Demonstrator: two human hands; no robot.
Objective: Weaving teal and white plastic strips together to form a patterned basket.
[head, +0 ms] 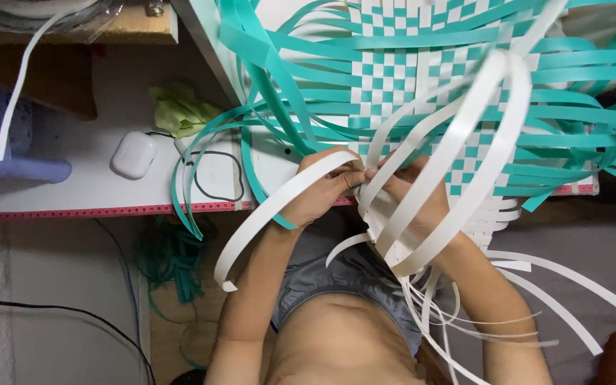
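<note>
Left hand [319,191] and right hand [411,189] meet at the near edge of the white table [94,185], fingers of both pinched on white flat plastic weaving strips [422,164] of a teal-and-white checkered woven mat [401,78] lying across the table's right side. White earbud case [134,154] and crumpled green cloth [180,108] sit left, well apart.

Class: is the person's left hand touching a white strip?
Touching. The head view shows the left hand with its fingers closed on a white strip that curves down past the wrist.
</note>
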